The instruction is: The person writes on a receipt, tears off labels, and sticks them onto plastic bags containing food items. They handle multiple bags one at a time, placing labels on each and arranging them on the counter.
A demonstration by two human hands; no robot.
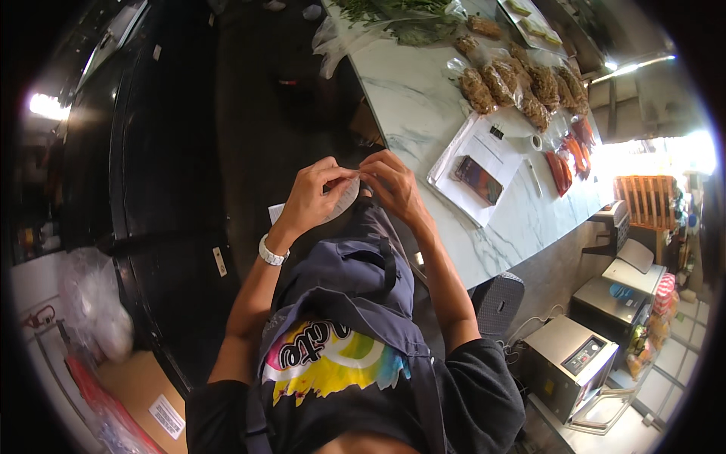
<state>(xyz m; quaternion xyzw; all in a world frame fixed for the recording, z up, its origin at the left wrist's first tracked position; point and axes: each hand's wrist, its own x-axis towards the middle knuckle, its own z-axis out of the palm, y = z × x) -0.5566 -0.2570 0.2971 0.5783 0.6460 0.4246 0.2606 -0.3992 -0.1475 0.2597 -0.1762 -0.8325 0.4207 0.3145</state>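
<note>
My left hand (321, 193) and my right hand (393, 184) meet in front of my body, left of the table edge. Both pinch at the top of a thin white printed paper slip (346, 203), with the fingertips nearly touching. The slip hangs and curves behind my left fingers, which hide part of it. A white corner (276, 213) shows beside my left wrist; I cannot tell whether it belongs to the same slip. A white watch (271, 252) is on my left wrist. The dark apron (340, 280) lies below both hands.
On the marble-patterned table (412, 83) are a clipboard with papers (499, 144), a phone (479, 180), a pen (534, 178), bagged brown food (499, 79), red packets (560, 172) and leafy greens (416, 23). A black cabinet (166, 189) stands left, a stool (499, 303) and metal machines (567, 356) right.
</note>
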